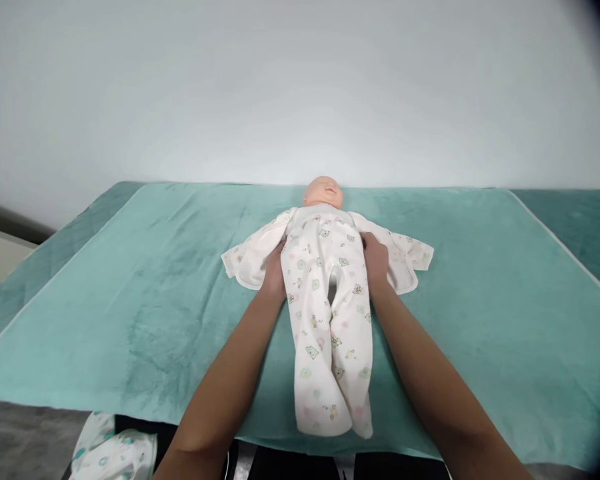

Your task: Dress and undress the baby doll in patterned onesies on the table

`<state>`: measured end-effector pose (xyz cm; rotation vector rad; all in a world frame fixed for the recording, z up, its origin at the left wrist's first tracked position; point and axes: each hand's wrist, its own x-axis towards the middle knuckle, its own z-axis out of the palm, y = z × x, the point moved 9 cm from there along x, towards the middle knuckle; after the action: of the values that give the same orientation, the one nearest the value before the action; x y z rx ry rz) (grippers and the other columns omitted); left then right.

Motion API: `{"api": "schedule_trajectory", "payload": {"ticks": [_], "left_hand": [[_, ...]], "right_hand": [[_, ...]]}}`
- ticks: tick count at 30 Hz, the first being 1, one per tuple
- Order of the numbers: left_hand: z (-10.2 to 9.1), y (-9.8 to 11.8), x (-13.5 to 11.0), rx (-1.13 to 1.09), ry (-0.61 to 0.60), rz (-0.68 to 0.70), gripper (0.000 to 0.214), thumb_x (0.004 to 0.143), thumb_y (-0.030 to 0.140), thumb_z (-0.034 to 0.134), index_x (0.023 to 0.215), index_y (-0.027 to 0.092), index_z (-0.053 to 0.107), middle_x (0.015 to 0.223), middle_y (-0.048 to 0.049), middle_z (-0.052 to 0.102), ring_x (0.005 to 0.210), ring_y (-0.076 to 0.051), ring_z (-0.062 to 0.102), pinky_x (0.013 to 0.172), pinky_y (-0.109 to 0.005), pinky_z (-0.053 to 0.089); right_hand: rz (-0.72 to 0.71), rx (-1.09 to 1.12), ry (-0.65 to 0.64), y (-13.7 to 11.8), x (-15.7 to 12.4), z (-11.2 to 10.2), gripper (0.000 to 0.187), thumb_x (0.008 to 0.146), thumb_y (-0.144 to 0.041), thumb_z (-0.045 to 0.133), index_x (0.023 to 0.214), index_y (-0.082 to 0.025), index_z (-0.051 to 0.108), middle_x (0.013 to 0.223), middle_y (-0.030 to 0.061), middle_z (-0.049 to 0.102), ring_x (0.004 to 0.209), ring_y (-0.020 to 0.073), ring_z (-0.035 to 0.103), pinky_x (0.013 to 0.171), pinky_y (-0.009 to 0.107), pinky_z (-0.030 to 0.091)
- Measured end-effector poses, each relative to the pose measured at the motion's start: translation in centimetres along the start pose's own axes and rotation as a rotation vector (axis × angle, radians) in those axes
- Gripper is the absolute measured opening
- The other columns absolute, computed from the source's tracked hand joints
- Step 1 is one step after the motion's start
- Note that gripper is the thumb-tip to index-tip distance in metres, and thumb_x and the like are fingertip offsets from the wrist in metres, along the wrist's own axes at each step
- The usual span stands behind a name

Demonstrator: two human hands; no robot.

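A baby doll point(323, 192) lies face up, its bald head toward the wall. White printed baby pants point(307, 320) cover its body, the plain waistband up near its neck and the legs stretching toward me. From under them a white baby jacket point(407, 257) spreads out, its sleeves to both sides. My left hand point(276, 270) is closed at the left side of the pants, its fingertips hidden behind the cloth. Opposite it, my right hand point(377, 257) has curled fingers gripping the right side. The doll's limbs are covered.
A teal blanket point(145, 300) covers the padded surface, which reaches the white wall point(300, 87). Below the front edge at the left hangs or lies a white cloth with green print point(117, 457). A pale piece of furniture point(0, 257) stands at the far left.
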<state>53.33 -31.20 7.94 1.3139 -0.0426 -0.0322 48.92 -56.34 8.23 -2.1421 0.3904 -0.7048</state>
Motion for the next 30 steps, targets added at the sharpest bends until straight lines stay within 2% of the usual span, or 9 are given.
{"api": "schedule_trajectory", "payload": {"ticks": [4,7,9,11,14,17,22,26,30], "left_hand": [[-1.0,0.2,-1.9,0.069,-0.005,0.030,0.036,0.081,0.036,0.071,0.112,0.018,0.071,0.116,-0.0081,0.071,0.110,-0.029,0.063,0.094,-0.042,0.052],[-3.4,0.8,-6.3,0.121,0.062,0.070,0.036,0.085,0.040,0.067,0.115,0.021,0.068,0.124,-0.0070,0.067,0.115,-0.025,0.061,0.096,-0.038,0.052],[-5.3,0.4,-10.8,0.190,0.092,0.045,0.035,0.089,0.046,0.062,0.113,0.022,0.066,0.120,-0.0072,0.067,0.110,-0.022,0.062,0.096,-0.037,0.052],[-6.2,-0.4,-15.9,0.319,0.048,0.039,0.032,0.091,0.047,0.058,0.108,0.020,0.065,0.111,-0.0075,0.067,0.103,-0.021,0.064,0.095,-0.038,0.052],[-5.4,-1.2,-23.0,0.502,-0.046,0.152,0.041,0.088,0.041,0.065,0.124,0.024,0.057,0.123,-0.0087,0.059,0.115,-0.023,0.059,0.100,-0.040,0.052],[-3.3,-1.6,-27.3,0.775,-0.028,0.337,0.061,0.083,0.033,0.072,0.139,0.028,0.049,0.136,-0.0110,0.044,0.126,-0.026,0.052,0.103,-0.042,0.051],[-1.9,0.6,-28.2,1.119,-0.004,0.664,0.034,0.088,0.019,0.062,0.122,0.025,0.062,0.130,-0.0116,0.049,0.117,-0.028,0.055,0.095,-0.044,0.054],[-4.8,3.6,-27.5,1.216,0.078,0.781,0.027,0.082,0.008,0.060,0.104,0.022,0.066,0.122,-0.0106,0.057,0.111,-0.028,0.057,0.086,-0.040,0.055],[-6.1,3.8,-28.8,1.209,0.109,0.822,0.022,0.084,0.008,0.060,0.100,0.022,0.066,0.117,-0.0100,0.058,0.105,-0.025,0.059,0.084,-0.038,0.055]], "right_hand": [[0.016,0.174,0.039,-0.5,-1.3,-1.6,0.036,0.093,-0.048,0.047,0.084,-0.019,0.065,0.083,0.0037,0.068,0.078,0.0196,0.056,0.075,0.031,0.039],[0.017,0.215,0.040,-0.9,-5.9,-4.4,0.034,0.093,-0.050,0.052,0.080,-0.020,0.060,0.072,-0.0004,0.060,0.071,0.0169,0.053,0.070,0.029,0.039],[-0.047,0.216,-0.089,-1.6,-10.7,-5.6,0.032,0.093,-0.047,0.054,0.076,-0.020,0.056,0.068,-0.0013,0.055,0.067,0.0158,0.050,0.066,0.028,0.038],[-0.175,0.255,-0.350,-3.0,-16.7,-5.4,0.027,0.093,-0.041,0.054,0.075,-0.021,0.056,0.072,-0.0002,0.055,0.068,0.0159,0.051,0.066,0.029,0.041],[-0.270,0.233,-0.514,-3.9,-24.0,-5.5,0.023,0.081,-0.037,0.072,0.094,-0.022,0.058,0.094,0.0033,0.059,0.081,0.0187,0.057,0.073,0.032,0.048],[-0.321,0.107,-0.473,-4.6,-27.0,-5.5,0.030,0.081,-0.027,0.070,0.108,-0.023,0.057,0.113,0.0080,0.056,0.099,0.0233,0.059,0.084,0.037,0.052],[-0.439,-0.070,-0.490,-5.7,-26.6,-6.1,0.028,0.088,-0.014,0.051,0.113,-0.023,0.058,0.115,0.0095,0.055,0.101,0.0243,0.061,0.084,0.038,0.054],[-0.465,-0.171,-0.386,-5.3,-25.8,-9.2,0.034,0.082,-0.009,0.049,0.111,-0.023,0.060,0.113,0.0090,0.054,0.092,0.0224,0.061,0.074,0.034,0.052],[-0.538,-0.169,-0.334,-5.8,-28.1,-10.9,0.037,0.082,-0.003,0.040,0.102,-0.024,0.063,0.103,0.0077,0.059,0.084,0.0205,0.061,0.068,0.032,0.050]]}}
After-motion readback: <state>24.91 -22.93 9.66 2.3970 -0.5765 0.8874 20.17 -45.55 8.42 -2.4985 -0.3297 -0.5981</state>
